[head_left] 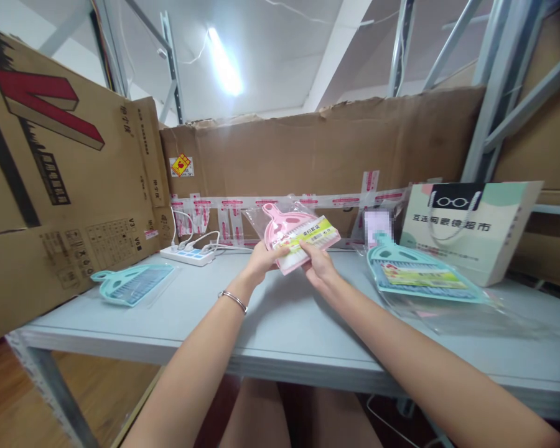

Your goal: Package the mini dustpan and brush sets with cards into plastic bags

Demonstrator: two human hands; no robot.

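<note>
Both my hands hold a pink dustpan-and-brush set point(295, 235) in a clear plastic bag, lifted above the grey table point(280, 323). My left hand point(262, 261) grips its lower left edge; a thin bracelet sits on that wrist. My right hand point(318, 262) pinches its lower right edge, near the yellow-green label. The pan's handle points up and to the left.
A teal dustpan set point(133, 282) lies at the left of the table. A stack of bagged teal sets point(417, 274) lies at the right, before a paper shopping bag point(471, 227). A white power strip point(189, 254) sits at the back. Cardboard boxes point(65, 180) wall the left and rear.
</note>
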